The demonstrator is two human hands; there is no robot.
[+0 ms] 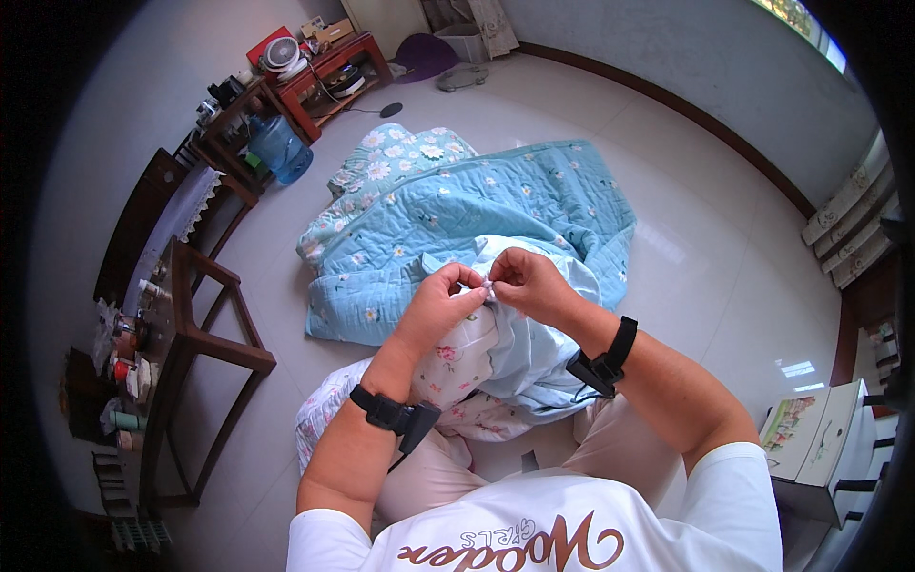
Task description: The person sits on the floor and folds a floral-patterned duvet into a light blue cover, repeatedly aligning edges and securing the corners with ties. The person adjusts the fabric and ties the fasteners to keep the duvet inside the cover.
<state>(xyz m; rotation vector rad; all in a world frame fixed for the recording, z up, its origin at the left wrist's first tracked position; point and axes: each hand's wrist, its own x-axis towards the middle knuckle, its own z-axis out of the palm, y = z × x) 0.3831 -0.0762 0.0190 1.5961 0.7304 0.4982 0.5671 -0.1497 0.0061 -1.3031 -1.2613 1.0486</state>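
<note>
Close together in front of me, my left hand (448, 297) and my right hand (532, 283) both pinch a small gathered bit of white cloth, with thumbs and forefingers nearly touching. What exactly sits between the fingertips is too small to make out. Below the hands hangs pale blue fabric (529, 357), bunched with white floral fabric (453, 367) that spreads over my lap and the floor. Behind them lies a light blue quilted blanket (381, 276) with small daisies, rumpled on the floor. Another daisy-print cloth (391, 162) is heaped at its far left.
To the left stand a dark wooden table (229, 353) with clutter on it and a blue water jug (278, 150). A red-brown stand (334, 67) holds a small fan (283, 57). At the lower right is a printed box (810, 434); patterned curtains (848, 214) hang beyond.
</note>
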